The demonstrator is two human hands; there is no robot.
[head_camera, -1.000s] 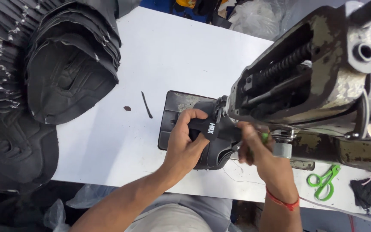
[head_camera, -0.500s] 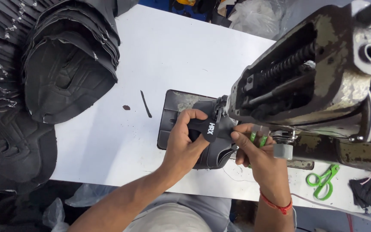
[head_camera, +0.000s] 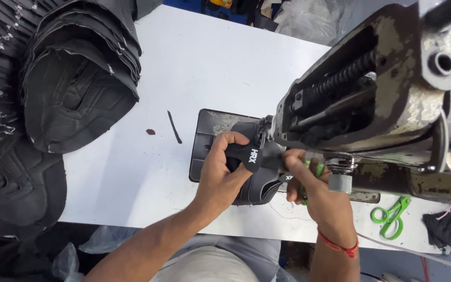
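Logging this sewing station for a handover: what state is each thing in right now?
Left hand: gripping the black shoe upper.
Right hand: pinching the upper's strap, holding a green tool.
Black shoe upper: held at the sewing machine head.
Green scissors: lying flat, unheld.
Stacked black uppers: piled, untouched.

**Both hands curled close together**

The left hand (head_camera: 224,169) comes up from the lower left, fingers (head_camera: 230,140) curled in a grip. The right hand (head_camera: 317,190) sits just beside it, fingers pinched, forearm rising from below.
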